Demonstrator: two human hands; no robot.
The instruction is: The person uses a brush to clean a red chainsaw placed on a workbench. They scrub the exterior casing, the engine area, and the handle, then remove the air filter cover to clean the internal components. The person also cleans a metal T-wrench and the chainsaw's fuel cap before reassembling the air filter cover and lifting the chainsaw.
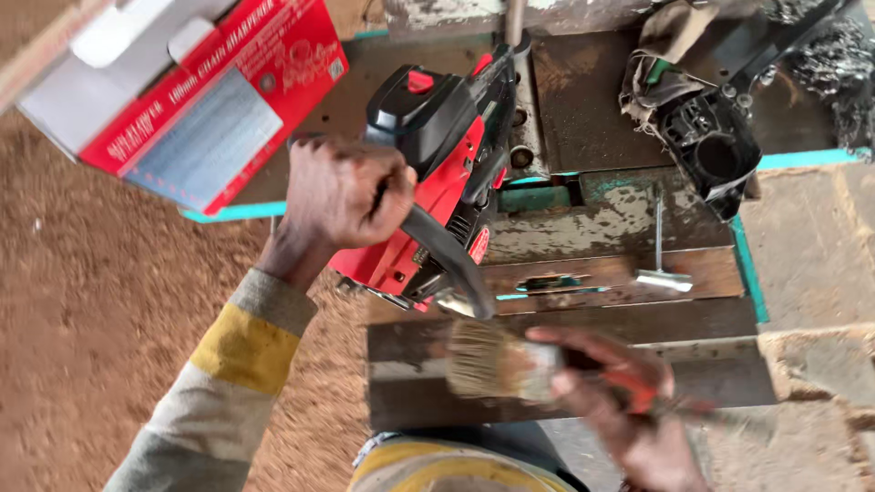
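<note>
Red and black chainsaw body (436, 182) sits at centre of frame, tilted, resting on the near edge of a worn wooden workbench (620, 228), its lower end hanging over the sawdust ground. Left hand (342, 196) is clamped tight around the dark handle bar (447, 260) that runs diagonally across the saw body, fingers fully wrapped, sleeve grey with a yellow band. Right hand (620, 401) is closed on a paintbrush (510, 364) with an orange-red handle, pale bristles pointing left, just near of the saw's lower end; brush is motion-blurred, cannot tell if the bristles touch the saw. Under the brush is a dark wooden plank (638, 323) at the bench's near side. Right of the saw, a metal T-shaped wrench (661, 260) lies on the bench boards. Far right, a black plastic cover part (711, 150) with a rag beside it, and a pile of saw chain (834, 64) at the far right corner. Far left, a red and white cardboard box (196, 91) sits on the bench corner, well apart from the hands. Reddish sawdust ground (100, 319) fills the left side.
</note>
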